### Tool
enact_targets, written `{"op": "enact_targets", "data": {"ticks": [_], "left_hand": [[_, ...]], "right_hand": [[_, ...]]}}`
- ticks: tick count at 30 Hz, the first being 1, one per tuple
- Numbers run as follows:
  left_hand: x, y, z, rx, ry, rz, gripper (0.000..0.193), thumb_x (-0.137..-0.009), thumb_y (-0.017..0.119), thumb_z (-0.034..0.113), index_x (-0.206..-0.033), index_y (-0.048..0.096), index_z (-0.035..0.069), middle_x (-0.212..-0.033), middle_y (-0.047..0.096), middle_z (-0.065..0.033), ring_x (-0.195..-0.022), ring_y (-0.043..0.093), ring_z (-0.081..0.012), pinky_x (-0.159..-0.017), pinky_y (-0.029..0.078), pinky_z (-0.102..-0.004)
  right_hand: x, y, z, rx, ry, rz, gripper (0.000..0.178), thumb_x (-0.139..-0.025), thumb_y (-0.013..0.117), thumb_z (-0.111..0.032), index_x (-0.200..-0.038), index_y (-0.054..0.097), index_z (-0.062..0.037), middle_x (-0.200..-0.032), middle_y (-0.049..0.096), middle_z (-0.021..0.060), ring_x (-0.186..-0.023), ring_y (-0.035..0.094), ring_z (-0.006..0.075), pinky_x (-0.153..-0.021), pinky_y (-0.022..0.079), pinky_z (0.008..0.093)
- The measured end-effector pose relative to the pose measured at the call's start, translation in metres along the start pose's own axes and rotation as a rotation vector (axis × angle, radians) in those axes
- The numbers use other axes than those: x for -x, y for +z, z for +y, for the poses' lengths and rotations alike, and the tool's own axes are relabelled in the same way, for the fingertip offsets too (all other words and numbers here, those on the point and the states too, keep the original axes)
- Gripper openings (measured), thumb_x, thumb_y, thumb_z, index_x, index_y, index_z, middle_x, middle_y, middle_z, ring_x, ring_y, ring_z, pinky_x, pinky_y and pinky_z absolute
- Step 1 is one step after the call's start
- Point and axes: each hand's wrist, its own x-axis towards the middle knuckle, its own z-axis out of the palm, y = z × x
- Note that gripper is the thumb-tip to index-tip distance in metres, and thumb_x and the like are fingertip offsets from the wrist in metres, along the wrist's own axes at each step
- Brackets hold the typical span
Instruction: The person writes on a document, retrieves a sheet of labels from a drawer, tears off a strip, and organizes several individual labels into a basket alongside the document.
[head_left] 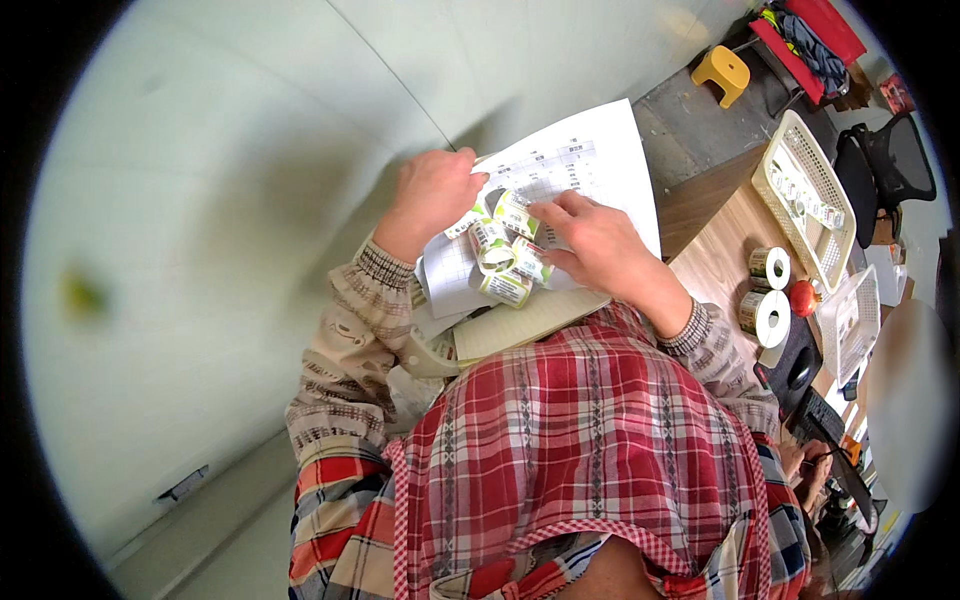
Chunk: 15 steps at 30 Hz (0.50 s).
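Observation:
Curled strips of white and green labels (507, 252) lie in a loose heap of loops on printed white paper sheets (610, 180) in front of me. My left hand (430, 200) is at the left edge of the sheets, its fingers curled closed beside the labels; what they grip is hidden. From the right, my right hand (605, 245) reaches over the sheets with thumb and forefinger bent against the loops of the label strip. An open notebook (530, 325) with lined pages lies under the sheets, close to my apron.
To the right, a wooden desk (715, 240) bears a cream basket (790, 215) with label strips, label rolls (765, 316), a red round fruit (803, 298) and a white basket (850, 320). A pale wall rises on my left. Another person's hands (810, 465) are at the lower right. A yellow stool (722, 75) stands beyond.

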Motion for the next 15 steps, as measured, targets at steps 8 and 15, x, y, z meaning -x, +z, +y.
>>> {"op": "enact_targets", "data": {"ticks": [8,15], "left_hand": [[-0.039,0.017,0.014,0.021,0.077,-0.023,0.025,-0.083,0.062,0.027,-0.078,0.058,0.004,-0.070,0.062,-0.0205,-0.068,0.062,-0.0388,-0.061,0.047,-0.0498],[-0.071,0.008,0.036,-0.065,0.138,-0.107,0.028,-0.083,0.062,0.031,-0.081,0.058,0.004,-0.066,0.061,-0.0218,-0.064,0.060,-0.0422,-0.059,0.045,-0.0523]], "right_hand": [[0.005,0.002,0.033,0.090,0.063,-0.001,0.051,-0.070,0.071,-0.022,-0.116,0.055,-0.0064,-0.094,0.058,0.0150,-0.086,0.061,0.0328,-0.069,0.051,0.0412],[0.013,-0.023,0.034,-0.001,0.213,0.048,0.042,-0.073,0.071,-0.025,-0.108,0.058,-0.0047,-0.092,0.059,0.0145,-0.081,0.063,0.0331,-0.067,0.052,0.0426]]}}
